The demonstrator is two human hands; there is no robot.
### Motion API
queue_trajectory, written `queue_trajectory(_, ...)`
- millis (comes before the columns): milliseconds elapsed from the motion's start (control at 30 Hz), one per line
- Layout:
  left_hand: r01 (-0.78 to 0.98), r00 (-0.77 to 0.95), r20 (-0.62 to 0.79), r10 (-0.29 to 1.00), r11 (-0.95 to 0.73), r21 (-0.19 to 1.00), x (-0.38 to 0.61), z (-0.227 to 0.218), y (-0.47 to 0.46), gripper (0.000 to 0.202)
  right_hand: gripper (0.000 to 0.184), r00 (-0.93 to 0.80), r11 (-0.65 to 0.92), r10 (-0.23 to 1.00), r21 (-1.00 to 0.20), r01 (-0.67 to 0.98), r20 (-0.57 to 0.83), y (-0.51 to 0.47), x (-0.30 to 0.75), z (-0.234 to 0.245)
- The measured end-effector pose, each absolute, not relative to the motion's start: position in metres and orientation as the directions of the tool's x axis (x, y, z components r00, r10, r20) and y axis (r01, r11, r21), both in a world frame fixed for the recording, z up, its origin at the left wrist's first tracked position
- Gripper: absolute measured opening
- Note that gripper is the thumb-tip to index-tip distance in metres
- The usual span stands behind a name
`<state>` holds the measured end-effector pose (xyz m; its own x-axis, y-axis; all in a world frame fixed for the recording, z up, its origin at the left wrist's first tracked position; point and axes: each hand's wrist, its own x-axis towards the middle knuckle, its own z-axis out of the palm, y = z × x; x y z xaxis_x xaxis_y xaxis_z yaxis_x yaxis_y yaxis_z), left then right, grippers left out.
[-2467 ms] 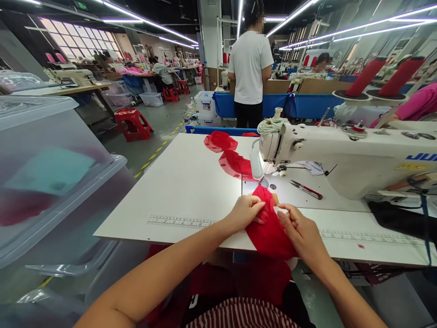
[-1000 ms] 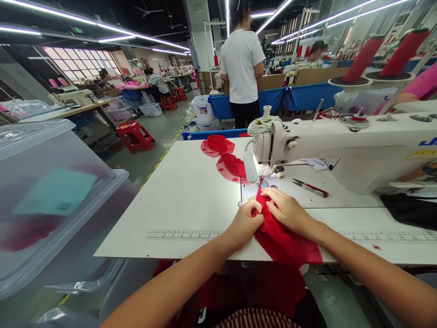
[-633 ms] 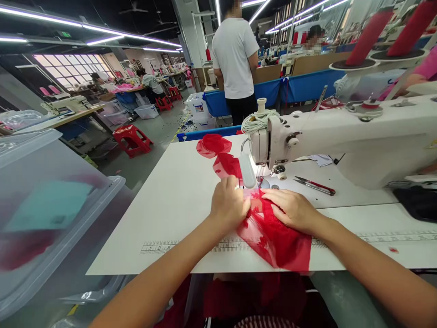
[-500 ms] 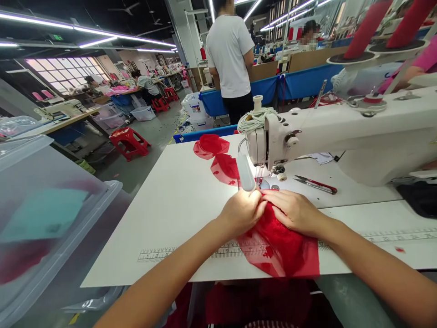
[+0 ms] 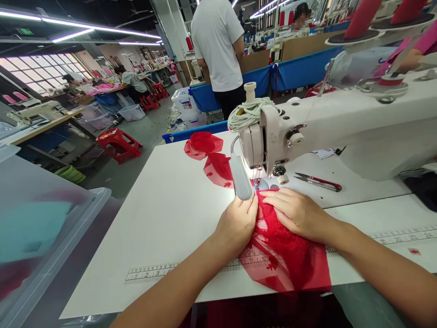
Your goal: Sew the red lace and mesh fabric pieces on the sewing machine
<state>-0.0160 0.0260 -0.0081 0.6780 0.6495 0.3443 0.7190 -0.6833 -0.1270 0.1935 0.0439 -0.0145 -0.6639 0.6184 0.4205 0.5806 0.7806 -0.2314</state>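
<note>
Pressing flat, the left hand point(image 5: 236, 222) and right hand point(image 5: 296, 212) hold the red lace point(image 5: 283, 255) on the table point(image 5: 164, 218), fingers together, tips just short of the needle point(image 5: 256, 181) under the machine point(image 5: 327, 132). Any slip forward could catch a fingertip or bunch the sheer cloth. Snips point(image 5: 319, 181) lie beyond the right fingers, sewn pieces point(image 5: 213, 157) beyond the left, and the lamp point(image 5: 241, 178) hides the left fingertips.

A garment factory floor: an industrial sewing machine point(image 5: 327, 127), thread cones point(image 5: 363, 16), rows of sewing tables point(image 5: 41, 127) and seated workers point(image 5: 131, 82)
</note>
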Motion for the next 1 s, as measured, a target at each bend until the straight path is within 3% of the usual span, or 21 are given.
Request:
queue_trajectory(367,0.741,0.670,0.346,0.657,-0.625,-0.247,-0.0147,-0.0091,0.0257,0.041,0.042,-0.591,0.694,0.707,-0.220,0.685,0.389,0.0407,0.1914,-0.0157)
queue_trajectory(633,0.765,0.638,0.339,0.692,-0.619,-0.177,-0.0126,-0.0084,0.0288,0.035,0.040,-0.572,0.666,0.733,-0.216,0.714,0.367,0.0425,0.1908,-0.0171)
queue_trajectory(1000,0.774,0.626,0.353,0.695,-0.608,-0.174,-0.0119,-0.0129,0.0321,0.038,0.043,-0.549,0.645,0.752,-0.233,0.728,0.366,0.0444,0.1905,-0.0180)
